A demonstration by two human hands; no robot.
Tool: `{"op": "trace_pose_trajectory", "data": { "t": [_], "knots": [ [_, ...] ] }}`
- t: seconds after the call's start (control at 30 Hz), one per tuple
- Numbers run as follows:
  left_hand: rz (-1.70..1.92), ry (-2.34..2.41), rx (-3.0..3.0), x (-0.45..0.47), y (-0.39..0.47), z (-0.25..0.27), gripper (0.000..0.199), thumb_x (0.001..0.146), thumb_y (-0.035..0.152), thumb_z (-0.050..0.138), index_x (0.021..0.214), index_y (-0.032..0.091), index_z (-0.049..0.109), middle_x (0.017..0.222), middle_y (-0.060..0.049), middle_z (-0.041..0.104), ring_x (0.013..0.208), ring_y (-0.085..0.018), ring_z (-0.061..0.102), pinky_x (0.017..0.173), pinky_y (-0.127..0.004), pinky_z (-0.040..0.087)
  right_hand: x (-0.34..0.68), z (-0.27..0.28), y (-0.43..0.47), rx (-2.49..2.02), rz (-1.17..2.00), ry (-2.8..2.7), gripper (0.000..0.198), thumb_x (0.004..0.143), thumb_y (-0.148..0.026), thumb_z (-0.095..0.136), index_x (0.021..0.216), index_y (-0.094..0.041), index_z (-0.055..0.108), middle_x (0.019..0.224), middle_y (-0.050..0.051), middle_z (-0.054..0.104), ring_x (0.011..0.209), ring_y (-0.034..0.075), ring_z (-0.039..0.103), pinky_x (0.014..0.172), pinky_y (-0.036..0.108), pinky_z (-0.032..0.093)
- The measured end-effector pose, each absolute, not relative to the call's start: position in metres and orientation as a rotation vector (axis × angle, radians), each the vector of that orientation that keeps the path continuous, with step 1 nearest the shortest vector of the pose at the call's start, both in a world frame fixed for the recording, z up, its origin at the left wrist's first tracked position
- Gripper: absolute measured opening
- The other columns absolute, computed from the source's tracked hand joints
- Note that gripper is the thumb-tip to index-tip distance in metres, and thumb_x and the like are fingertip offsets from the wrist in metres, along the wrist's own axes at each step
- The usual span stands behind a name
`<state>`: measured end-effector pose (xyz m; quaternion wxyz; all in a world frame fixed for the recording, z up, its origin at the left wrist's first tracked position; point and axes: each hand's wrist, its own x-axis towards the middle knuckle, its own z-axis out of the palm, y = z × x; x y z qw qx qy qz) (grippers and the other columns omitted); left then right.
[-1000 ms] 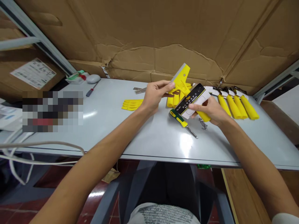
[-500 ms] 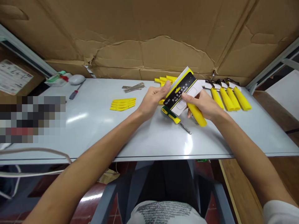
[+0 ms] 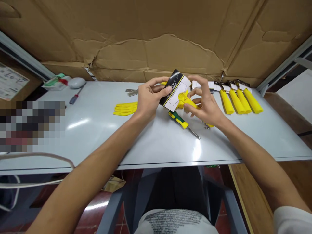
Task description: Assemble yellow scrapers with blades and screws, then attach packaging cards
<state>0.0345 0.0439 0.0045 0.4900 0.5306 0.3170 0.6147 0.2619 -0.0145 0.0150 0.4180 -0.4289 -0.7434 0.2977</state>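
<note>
My left hand [image 3: 149, 97] pinches a black-and-white printed card [image 3: 179, 91] between thumb and fingers, above the table. At the card's right edge is a yellow scraper [image 3: 184, 97], its handle running back into my right hand [image 3: 207, 105]. The right thumb presses on this handle, while the other fingers curl over it. Much of the handle is hidden by that hand. Below the card lies a green-and-yellow screwdriver [image 3: 180, 119], its shaft pointing to the front right. Small metal screws [image 3: 206, 126] lie under my right hand.
Several carded yellow-handled scrapers [image 3: 240, 100] lie at the back right. Left of my hands are yellow plastic strips [image 3: 125, 109] and metal blades [image 3: 131, 93]. Farther left are a grey screwdriver [image 3: 74, 98], a white rounded object [image 3: 76, 83] and a plastic box [image 3: 55, 84]. Cardboard [image 3: 151, 55] stands behind the table.
The card has moved down and left and turned more upright. My right hand has shifted its grip on the scraper, with its fingers now raised and curled over it.
</note>
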Motion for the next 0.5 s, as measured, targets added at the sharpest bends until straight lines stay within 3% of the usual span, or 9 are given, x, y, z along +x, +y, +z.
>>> {"op": "trace_pose_trajectory", "data": {
  "t": [0.07, 0.13, 0.23, 0.33, 0.5],
  "knots": [
    [1.483, 0.772, 1.267, 0.035, 0.043, 0.005, 0.045, 0.07, 0.034, 0.102, 0.112, 0.03, 0.087, 0.087, 0.001, 0.086, 0.077, -0.019, 0.078, 0.071, -0.03, 0.063, 0.261, 0.014, -0.013, -1.072, 0.427, -2.018, 0.053, 0.101, -0.042, 0.074, 0.154, -0.032, 0.068, 0.119, 0.008, 0.074, 0.093, 0.021, 0.071, 0.086, 0.04, 0.066],
    [1.485, 0.784, 1.251, 0.035, 0.043, 0.007, 0.045, 0.074, 0.032, 0.097, 0.117, 0.03, 0.085, 0.087, 0.001, 0.087, 0.077, -0.019, 0.078, 0.072, -0.031, 0.063, 0.265, 0.017, -0.01, -1.088, 0.245, -2.05, 0.039, 0.102, -0.041, 0.073, 0.138, -0.029, 0.081, 0.115, 0.01, 0.077, 0.1, 0.025, 0.071, 0.09, 0.043, 0.065],
    [1.488, 0.828, 1.231, 0.032, 0.047, 0.009, 0.035, 0.081, 0.024, 0.086, 0.115, 0.028, 0.082, 0.095, -0.002, 0.088, 0.074, -0.019, 0.078, 0.068, -0.032, 0.062, 0.289, 0.03, 0.003, -1.203, 0.296, -1.784, 0.04, 0.102, -0.037, 0.076, 0.14, -0.026, 0.082, 0.128, 0.013, 0.079, 0.087, 0.019, 0.075, 0.075, 0.037, 0.063],
    [1.491, 0.907, 1.19, 0.031, 0.05, 0.01, 0.027, 0.083, 0.012, 0.076, 0.107, 0.024, 0.079, 0.093, -0.002, 0.088, 0.067, -0.015, 0.075, 0.061, -0.029, 0.058, 0.337, 0.041, 0.027, -1.52, 0.226, -1.361, 0.049, 0.088, -0.007, 0.079, 0.136, -0.013, 0.084, 0.105, 0.018, 0.084, 0.065, 0.012, 0.072, 0.067, 0.034, 0.054],
    [1.4, 0.977, 1.195, 0.036, 0.043, 0.011, 0.024, 0.089, 0.003, 0.063, 0.088, 0.02, 0.08, 0.088, -0.001, 0.084, 0.064, -0.01, 0.072, 0.054, -0.022, 0.053, 0.42, 0.025, 0.057, -2.12, -0.3, -1.346, 0.046, 0.09, -0.017, 0.084, 0.136, -0.016, 0.086, 0.101, 0.02, 0.086, 0.079, 0.013, 0.073, 0.076, 0.033, 0.053]
  ]
}}
